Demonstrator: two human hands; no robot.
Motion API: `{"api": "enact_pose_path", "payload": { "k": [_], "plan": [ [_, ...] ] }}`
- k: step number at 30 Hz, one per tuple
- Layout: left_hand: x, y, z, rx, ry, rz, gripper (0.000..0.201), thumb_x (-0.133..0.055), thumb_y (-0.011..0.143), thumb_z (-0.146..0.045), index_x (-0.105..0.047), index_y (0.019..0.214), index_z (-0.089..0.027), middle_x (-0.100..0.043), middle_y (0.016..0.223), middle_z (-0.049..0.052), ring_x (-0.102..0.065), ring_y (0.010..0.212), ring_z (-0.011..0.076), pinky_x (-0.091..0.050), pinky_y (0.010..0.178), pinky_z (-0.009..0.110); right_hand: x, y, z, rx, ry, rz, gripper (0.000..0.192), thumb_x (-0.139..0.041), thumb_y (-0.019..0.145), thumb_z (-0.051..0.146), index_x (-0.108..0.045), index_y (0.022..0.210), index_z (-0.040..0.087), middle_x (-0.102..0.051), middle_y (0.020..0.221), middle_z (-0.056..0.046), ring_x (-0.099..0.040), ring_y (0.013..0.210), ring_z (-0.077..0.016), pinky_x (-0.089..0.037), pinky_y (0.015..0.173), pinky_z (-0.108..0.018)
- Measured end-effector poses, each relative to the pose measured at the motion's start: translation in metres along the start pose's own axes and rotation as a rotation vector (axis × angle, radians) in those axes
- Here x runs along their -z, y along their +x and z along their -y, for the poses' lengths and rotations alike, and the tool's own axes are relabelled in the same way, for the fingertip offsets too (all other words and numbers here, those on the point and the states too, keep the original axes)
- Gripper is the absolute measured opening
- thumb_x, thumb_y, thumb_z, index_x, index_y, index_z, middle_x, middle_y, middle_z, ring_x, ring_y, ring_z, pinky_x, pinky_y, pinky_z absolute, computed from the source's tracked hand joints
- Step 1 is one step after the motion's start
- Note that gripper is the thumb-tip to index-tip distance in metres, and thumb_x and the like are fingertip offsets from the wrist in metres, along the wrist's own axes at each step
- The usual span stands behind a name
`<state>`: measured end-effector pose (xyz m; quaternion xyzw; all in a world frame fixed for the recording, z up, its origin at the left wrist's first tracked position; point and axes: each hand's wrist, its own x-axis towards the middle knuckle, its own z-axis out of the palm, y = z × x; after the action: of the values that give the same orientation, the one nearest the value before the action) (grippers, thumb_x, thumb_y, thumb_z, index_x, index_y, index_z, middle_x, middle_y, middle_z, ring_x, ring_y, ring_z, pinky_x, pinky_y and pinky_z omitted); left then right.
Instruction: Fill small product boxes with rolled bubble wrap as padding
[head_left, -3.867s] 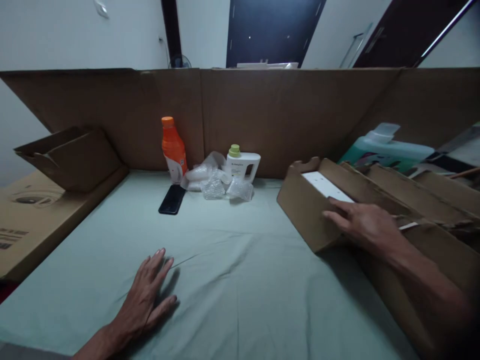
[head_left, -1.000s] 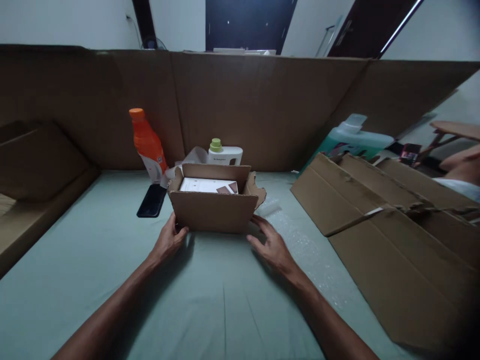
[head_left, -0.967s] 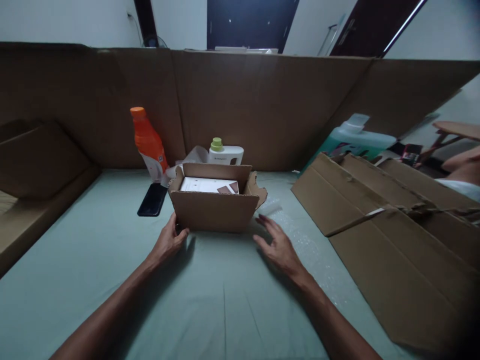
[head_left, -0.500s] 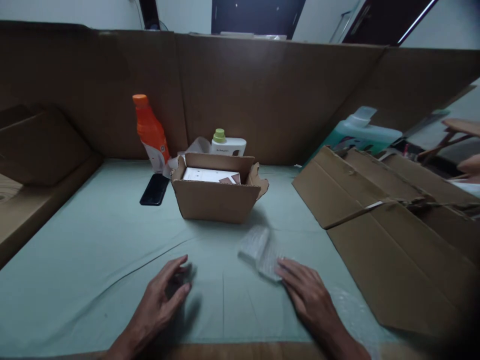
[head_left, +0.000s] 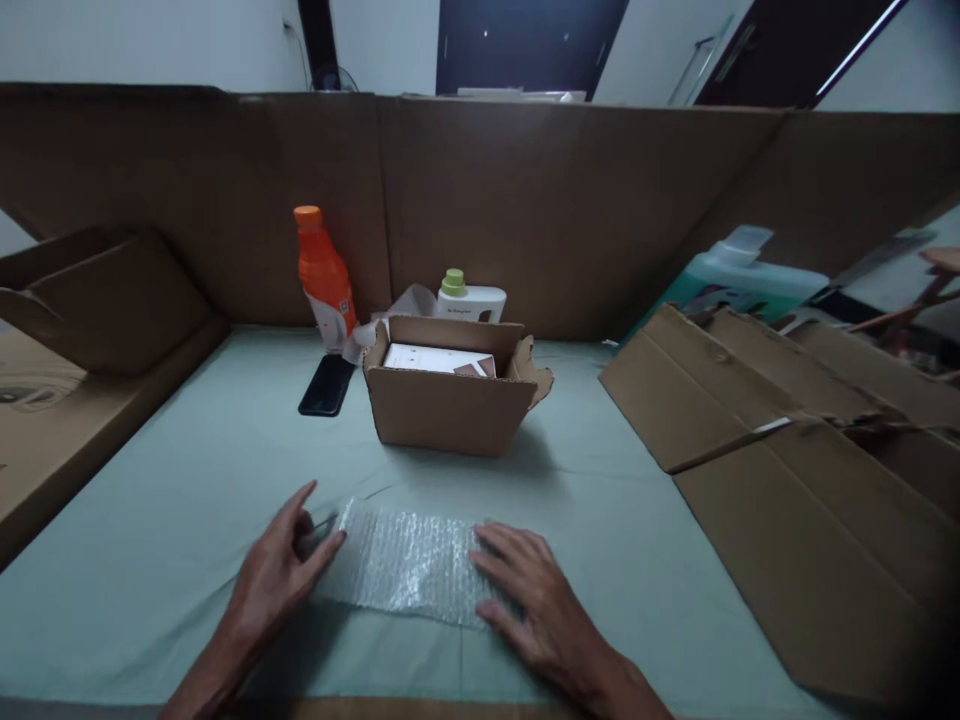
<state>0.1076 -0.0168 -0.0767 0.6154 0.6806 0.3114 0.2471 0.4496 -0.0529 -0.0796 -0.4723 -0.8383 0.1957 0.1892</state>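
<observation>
Bare hands (head_left: 268, 568) (the fingers (head_left: 504, 570) slender) meet bare, narrow forearms (head_left: 208, 672).

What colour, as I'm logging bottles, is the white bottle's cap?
The cap is yellow-green, clearest in the head view.

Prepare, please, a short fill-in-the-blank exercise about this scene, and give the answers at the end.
1. The bubble wrap lies ____ the left hand and the right hand.
2. The orange bottle stands behind the black ____.
3. The white bottle is partly hidden by the open cardboard ____.

Missing words: between; phone; box.
</observation>
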Motion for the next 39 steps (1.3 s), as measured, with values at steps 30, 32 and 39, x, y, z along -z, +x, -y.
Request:
{"api": "enact_pose_path", "payload": {
  "k": [30,32,39],
  "plan": [
    [-0.068,0.108,-0.043,-0.224,-0.355,0.136,0.086,-0.061,0.078,-0.027,-0.023,0.155,-0.019,-0.047,0.149,0.017,-0.053,0.129,0.0306,-0.043,0.109,0.051,0.153,0.188,0.028,-0.112,-0.637,0.048,0.057,-0.036,0.102,0.059,-0.065,0.117,0.012,-0.076,0.092,-0.016,-0.071,0.093,-0.0337,-0.048,0.088,-0.049],
    [-0.072,0.110,-0.045,-0.231,-0.344,0.122,0.086,-0.061,0.079,-0.026,-0.022,0.156,-0.020,-0.046,0.150,0.017,-0.054,0.129,0.0307,-0.044,0.109,0.051,0.155,0.209,0.032,-0.136,-0.589,0.204,0.063,-0.035,0.100,0.065,-0.066,0.119,0.014,-0.076,0.094,-0.014,-0.070,0.096,-0.0325,-0.048,0.087,-0.046],
    [-0.034,0.093,-0.008,-0.267,-0.128,0.199,0.082,-0.063,0.083,-0.038,-0.031,0.155,-0.017,-0.051,0.147,0.019,-0.055,0.127,0.0327,-0.047,0.105,0.051,0.143,0.156,0.031,-0.107,-0.538,-0.205,0.053,-0.041,0.101,0.057,-0.060,0.130,0.017,-0.073,0.115,-0.015,-0.065,0.111,-0.0335,-0.044,0.097,-0.051]
  ]
}}
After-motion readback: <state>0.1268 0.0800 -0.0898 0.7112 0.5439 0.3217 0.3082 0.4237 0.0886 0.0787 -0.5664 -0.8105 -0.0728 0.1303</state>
